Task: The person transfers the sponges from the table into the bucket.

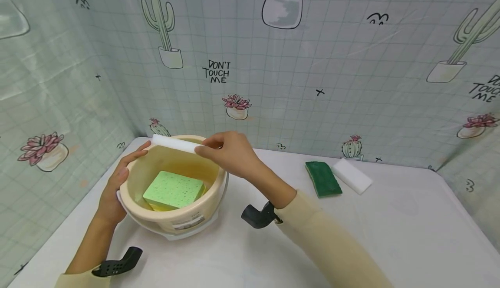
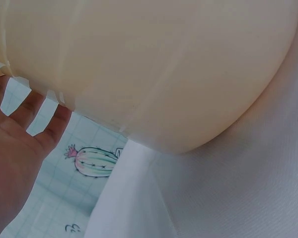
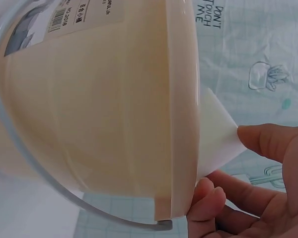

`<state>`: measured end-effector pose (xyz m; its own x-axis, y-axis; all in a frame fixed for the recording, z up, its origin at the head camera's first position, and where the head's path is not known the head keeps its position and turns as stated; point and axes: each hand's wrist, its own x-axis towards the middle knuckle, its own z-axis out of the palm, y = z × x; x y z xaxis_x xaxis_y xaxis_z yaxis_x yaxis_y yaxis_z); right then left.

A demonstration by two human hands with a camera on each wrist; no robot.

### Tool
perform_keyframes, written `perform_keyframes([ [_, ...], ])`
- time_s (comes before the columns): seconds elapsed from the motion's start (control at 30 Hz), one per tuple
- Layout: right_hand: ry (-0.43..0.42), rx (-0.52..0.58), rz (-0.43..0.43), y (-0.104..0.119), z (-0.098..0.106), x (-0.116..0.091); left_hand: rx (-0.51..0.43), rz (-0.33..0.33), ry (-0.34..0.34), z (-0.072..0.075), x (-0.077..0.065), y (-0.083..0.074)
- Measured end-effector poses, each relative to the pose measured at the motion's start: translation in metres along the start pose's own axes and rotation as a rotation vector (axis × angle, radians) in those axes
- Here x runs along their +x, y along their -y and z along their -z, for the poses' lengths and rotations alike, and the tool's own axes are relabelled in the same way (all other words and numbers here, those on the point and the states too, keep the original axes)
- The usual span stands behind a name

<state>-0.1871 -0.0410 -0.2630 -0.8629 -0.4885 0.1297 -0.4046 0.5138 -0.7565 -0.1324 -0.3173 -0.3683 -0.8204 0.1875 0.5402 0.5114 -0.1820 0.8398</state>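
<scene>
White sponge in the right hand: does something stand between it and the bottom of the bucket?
Yes: the light green sponge lies low inside the bucket, hiding the bottom beneath it. Over the bucket's mouth, nothing visible blocks the white sponge.

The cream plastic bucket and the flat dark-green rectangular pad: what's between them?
Between bucket and pad, the head view shows the person's right forearm crossing above the white tabletop.

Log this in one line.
Left hand: touching bucket | Right hand: pinching white block at rim | In bucket: green sponge | On table: dark-green pad, second white block
</scene>
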Motion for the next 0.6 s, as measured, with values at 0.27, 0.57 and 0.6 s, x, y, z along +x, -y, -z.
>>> perform_keyframes([
  [0.27, -0.022, -0.021, 0.026, 0.0013, -0.0018, 0.0019, 0.004, 0.002, 0.001, -0.0008, 0.0, -0.0013],
  [0.57, -0.031, -0.011, 0.053, -0.0035, -0.001, 0.0032, -0.011, 0.009, 0.002, -0.0006, 0.0002, -0.0007],
  [0.6, -0.031, -0.01, 0.055, -0.0036, -0.0007, 0.003, -0.012, 0.01, 0.002, -0.0005, 0.0003, -0.0007],
])
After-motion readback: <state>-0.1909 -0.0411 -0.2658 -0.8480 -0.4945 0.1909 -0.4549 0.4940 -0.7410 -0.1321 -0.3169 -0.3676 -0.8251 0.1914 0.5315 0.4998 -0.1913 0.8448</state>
